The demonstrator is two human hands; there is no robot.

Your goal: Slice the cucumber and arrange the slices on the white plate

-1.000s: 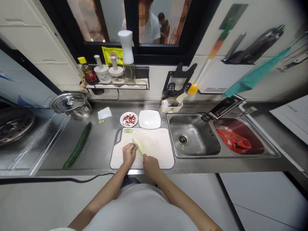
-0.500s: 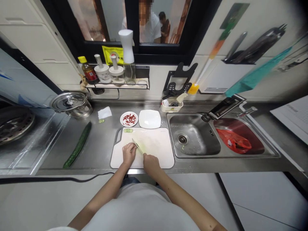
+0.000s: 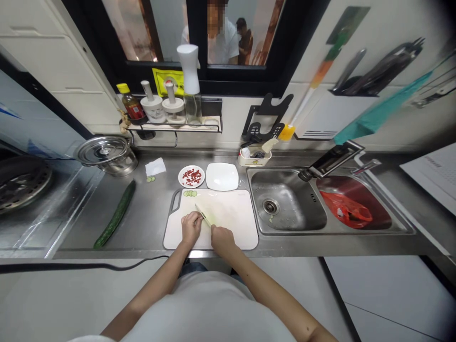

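My right hand (image 3: 223, 240) is wrapped round the handle end of a knife (image 3: 204, 217). The blade slants up and left over the white cutting board (image 3: 235, 218), its tip pointing away from me. Close against the blade, my left hand (image 3: 191, 229) has its fingers pinched together and resting low on the board. Whatever they hold is hidden behind them and too small to name. Overlapping cucumber slices (image 3: 190, 193) lie at the board's upper left. A whole cucumber (image 3: 116, 216) rests on the counter, well left of the board.
Behind the board stand a plate of red bits (image 3: 191, 176) and a white square plate (image 3: 222, 176). To the right is a double sink (image 3: 288, 228) with a red bag (image 3: 347, 209). A lidded pot (image 3: 107, 154) stands back left. Bottles line a wall rack (image 3: 174, 128).
The knife and my right hand have shifted very slightly left. My left hand stays at nearly the same spot on the board.
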